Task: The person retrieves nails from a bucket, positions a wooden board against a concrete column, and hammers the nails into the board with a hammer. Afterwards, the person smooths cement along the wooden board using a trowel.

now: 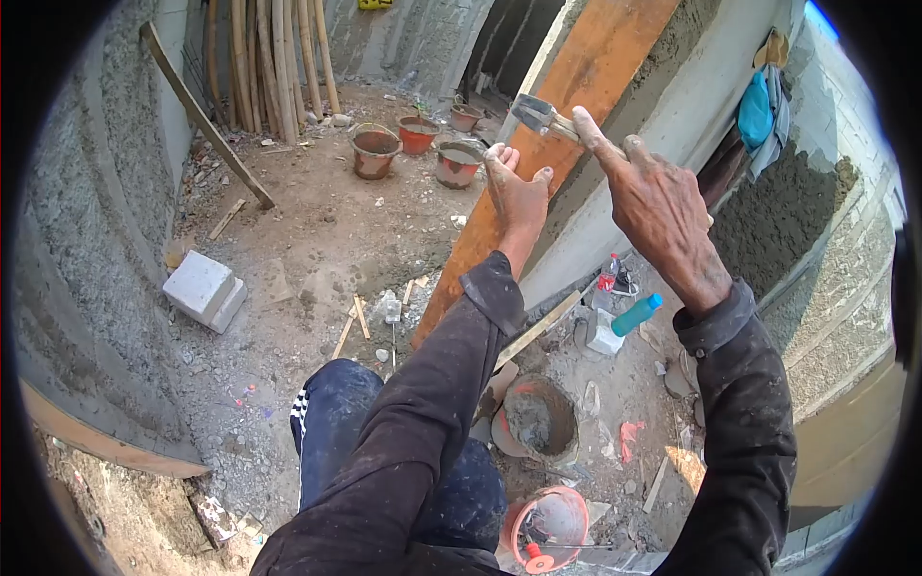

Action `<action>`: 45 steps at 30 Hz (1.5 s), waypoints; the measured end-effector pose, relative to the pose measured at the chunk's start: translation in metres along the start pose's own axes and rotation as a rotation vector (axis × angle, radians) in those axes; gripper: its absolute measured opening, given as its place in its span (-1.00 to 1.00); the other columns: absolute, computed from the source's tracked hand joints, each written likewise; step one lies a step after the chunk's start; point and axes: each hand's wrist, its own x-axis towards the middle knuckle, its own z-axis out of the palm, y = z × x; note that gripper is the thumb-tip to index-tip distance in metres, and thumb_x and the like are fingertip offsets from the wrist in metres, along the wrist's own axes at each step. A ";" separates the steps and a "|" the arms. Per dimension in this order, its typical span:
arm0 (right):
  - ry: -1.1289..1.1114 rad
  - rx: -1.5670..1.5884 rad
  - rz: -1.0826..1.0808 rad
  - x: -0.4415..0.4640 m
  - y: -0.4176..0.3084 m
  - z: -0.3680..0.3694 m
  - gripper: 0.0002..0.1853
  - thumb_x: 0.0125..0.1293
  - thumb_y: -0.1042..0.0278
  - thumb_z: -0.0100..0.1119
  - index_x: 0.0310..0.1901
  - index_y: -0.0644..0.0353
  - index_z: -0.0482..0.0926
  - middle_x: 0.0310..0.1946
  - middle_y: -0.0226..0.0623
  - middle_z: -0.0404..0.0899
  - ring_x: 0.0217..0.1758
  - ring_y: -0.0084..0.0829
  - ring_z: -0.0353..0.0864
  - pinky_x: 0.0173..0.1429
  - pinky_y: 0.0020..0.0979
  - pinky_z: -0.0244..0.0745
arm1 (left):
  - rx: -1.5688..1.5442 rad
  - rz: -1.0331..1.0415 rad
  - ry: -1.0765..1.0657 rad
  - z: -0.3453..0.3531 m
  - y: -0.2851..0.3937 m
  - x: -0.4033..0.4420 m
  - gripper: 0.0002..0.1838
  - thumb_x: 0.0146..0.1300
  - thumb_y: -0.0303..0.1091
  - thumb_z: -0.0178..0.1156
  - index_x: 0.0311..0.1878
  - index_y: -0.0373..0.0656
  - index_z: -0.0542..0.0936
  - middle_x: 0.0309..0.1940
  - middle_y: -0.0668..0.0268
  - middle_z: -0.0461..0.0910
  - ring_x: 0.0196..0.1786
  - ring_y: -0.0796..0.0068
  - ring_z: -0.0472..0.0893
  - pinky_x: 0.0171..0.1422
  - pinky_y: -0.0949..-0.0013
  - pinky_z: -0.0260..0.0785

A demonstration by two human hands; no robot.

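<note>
My right hand (663, 206) is closed round the handle of a hammer (534, 113), its index finger stretched along the handle towards the metal head. The hammer head is over an orange-brown wooden board (600, 67), which slants along the edge of a plastered wall. Lower on the board is my left hand (521, 197), fingers bent at its left edge and thumb on its face. It appears to grip the board; whether a small nail is also held cannot be seen.
Below my arms stand a mortar bucket (534, 418) and a red-rimmed bucket (547, 528). A blue bottle (637, 315) rests near a white block. Several mortar buckets (375, 152) stand farther back. Pale blocks (202, 288) lie left; bamboo poles (274, 67) lean behind.
</note>
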 end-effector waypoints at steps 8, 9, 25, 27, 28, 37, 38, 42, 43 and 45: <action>0.311 0.174 -0.215 -0.008 -0.011 -0.004 -0.18 0.46 0.48 0.15 0.69 -0.31 0.19 -0.31 -0.24 0.57 -0.42 -0.28 0.68 -0.36 -0.24 0.56 | 0.069 0.020 0.019 -0.002 0.006 0.001 -0.11 0.13 -0.60 0.51 0.46 -0.39 0.20 0.44 -0.24 0.34 0.59 -0.05 0.38 0.69 0.10 0.19; 0.054 0.098 -0.065 -0.005 -0.007 0.000 -0.18 0.42 0.51 0.17 0.66 -0.35 0.25 -0.28 -0.26 0.59 -0.40 -0.27 0.69 -0.29 -0.21 0.64 | 0.070 0.038 0.019 -0.002 0.010 0.000 -0.11 0.14 -0.60 0.49 0.48 -0.39 0.19 0.44 -0.23 0.33 0.58 -0.06 0.39 0.68 0.10 0.20; 0.158 0.135 -0.105 -0.002 -0.025 -0.025 -0.23 0.47 0.45 0.14 0.66 -0.34 0.25 -0.27 -0.27 0.59 -0.37 -0.33 0.67 -0.29 -0.28 0.69 | 0.137 0.073 0.009 0.001 -0.003 0.010 -0.15 0.14 -0.55 0.52 0.43 -0.37 0.24 0.35 -0.16 0.46 0.43 0.02 0.53 0.56 0.10 0.33; 0.153 0.116 -0.139 -0.013 -0.016 -0.003 -0.22 0.46 0.45 0.15 0.66 -0.33 0.25 -0.26 -0.27 0.59 -0.38 -0.32 0.68 -0.30 -0.28 0.68 | 0.032 -0.045 -0.032 -0.003 0.004 0.002 -0.16 0.14 -0.57 0.52 0.42 -0.35 0.25 0.34 -0.10 0.48 0.30 0.08 0.62 0.46 0.13 0.43; 0.152 0.093 -0.179 -0.017 -0.012 0.010 -0.21 0.45 0.45 0.16 0.67 -0.32 0.24 -0.26 -0.26 0.60 -0.38 -0.31 0.68 -0.31 -0.29 0.68 | -0.018 -0.105 -0.048 -0.005 0.011 -0.003 -0.16 0.14 -0.58 0.53 0.42 -0.34 0.25 0.34 -0.07 0.49 0.24 0.11 0.66 0.41 0.15 0.49; -0.041 0.490 0.241 -0.064 -0.039 -0.049 -0.21 0.43 0.41 0.19 0.67 -0.03 0.19 -0.30 -0.04 0.59 -0.37 -0.03 0.74 -0.35 -0.02 0.57 | -0.016 -0.040 -0.108 -0.007 0.009 0.006 -0.17 0.16 -0.58 0.52 0.44 -0.33 0.28 0.41 -0.10 0.44 0.57 0.08 0.43 0.60 0.15 0.34; -0.048 0.567 0.280 -0.083 -0.051 -0.054 -0.24 0.46 0.36 0.19 0.67 -0.02 0.20 -0.29 -0.02 0.60 -0.38 0.00 0.73 -0.35 0.00 0.57 | -0.017 -0.015 -0.125 -0.012 0.005 0.013 -0.17 0.16 -0.58 0.52 0.44 -0.33 0.28 0.41 -0.10 0.44 0.57 0.08 0.43 0.60 0.15 0.34; -0.126 0.874 0.533 -0.179 -0.106 -0.044 -0.32 0.51 0.24 0.17 0.61 0.03 0.23 -0.22 0.06 0.71 -0.31 0.16 0.73 -0.29 0.05 0.61 | 0.212 0.020 -0.252 -0.039 0.002 0.036 -0.03 0.19 -0.40 0.56 0.57 -0.33 0.20 0.50 -0.15 0.38 0.58 0.01 0.40 0.63 0.09 0.30; -0.159 0.933 0.596 -0.205 -0.125 -0.036 -0.32 0.51 0.23 0.18 0.60 0.05 0.23 -0.21 0.10 0.71 -0.29 0.19 0.72 -0.26 0.06 0.62 | 0.298 0.064 -0.275 -0.038 0.011 0.042 0.08 0.17 -0.27 0.61 0.63 -0.34 0.14 0.55 -0.19 0.31 0.61 -0.04 0.34 0.67 0.05 0.24; -0.233 0.988 0.659 -0.265 -0.169 -0.010 -0.41 0.52 0.36 0.14 0.52 0.21 0.28 -0.20 0.10 0.72 -0.27 0.06 0.77 -0.25 -0.09 0.65 | 0.403 0.144 -0.336 -0.036 0.045 0.037 0.20 0.12 -0.14 0.64 0.65 -0.35 0.09 0.58 -0.23 0.24 0.65 -0.10 0.25 0.71 0.02 0.16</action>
